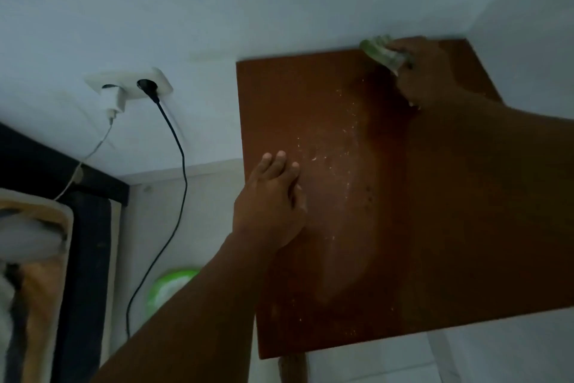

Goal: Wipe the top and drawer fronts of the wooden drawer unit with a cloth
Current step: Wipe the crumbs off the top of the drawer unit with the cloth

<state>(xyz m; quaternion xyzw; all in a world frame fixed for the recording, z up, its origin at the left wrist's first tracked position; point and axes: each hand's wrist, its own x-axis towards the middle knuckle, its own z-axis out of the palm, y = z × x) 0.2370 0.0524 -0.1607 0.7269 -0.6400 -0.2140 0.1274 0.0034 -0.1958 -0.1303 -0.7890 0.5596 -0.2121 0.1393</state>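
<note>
The brown wooden top of the drawer unit (pixel 326 96) fills the middle and right of the head view, with pale crumbs and dust scattered down its centre. My right hand (pixel 431 72) grips a green cloth (pixel 383 51) at the far right corner of the top, close to the wall. My left hand (pixel 273 196) rests on the left side of the top with its fingers straight. The drawer fronts are out of sight below the top.
A white wall socket (pixel 130 84) with a white charger and a black cable (pixel 177 165) is on the wall to the left. A green and white round object (pixel 170 289) lies on the floor beside the unit. A dark bed frame (pixel 87 258) stands at far left.
</note>
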